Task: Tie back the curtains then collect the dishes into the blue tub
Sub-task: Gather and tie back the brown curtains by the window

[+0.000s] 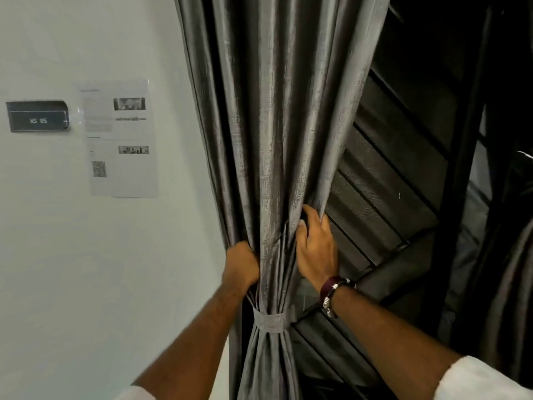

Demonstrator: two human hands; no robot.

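Right up front, the grey curtain hangs in the middle of the view, gathered into folds and cinched low down by a matching grey tieback that wraps round the bundle. Above the band the fabric fans out wide toward the top; below it the folds drop narrow & straight. Left hand is closed in a fist on the curtain's left edge, just above the tieback, fingers hidden behind the cloth. Right hand grips the right side of the bundle a bit higher up, fingers curled into a fold, thumb side against the fabric. Right wrist carries a dark red bracelet w/ metal beads; white sleeve cuffs show at the bottom edge on both arms. Left of the curtain is a plain white wall w/ a printed paper sheet stuck on it, incl. small photos and a QR code, text too blurred to read. Beside the sheet, further left, a dark sign plate. Right of the curtain, dark horizontal louvre slats in a black frame, v. dim. No dishes or tub in view.
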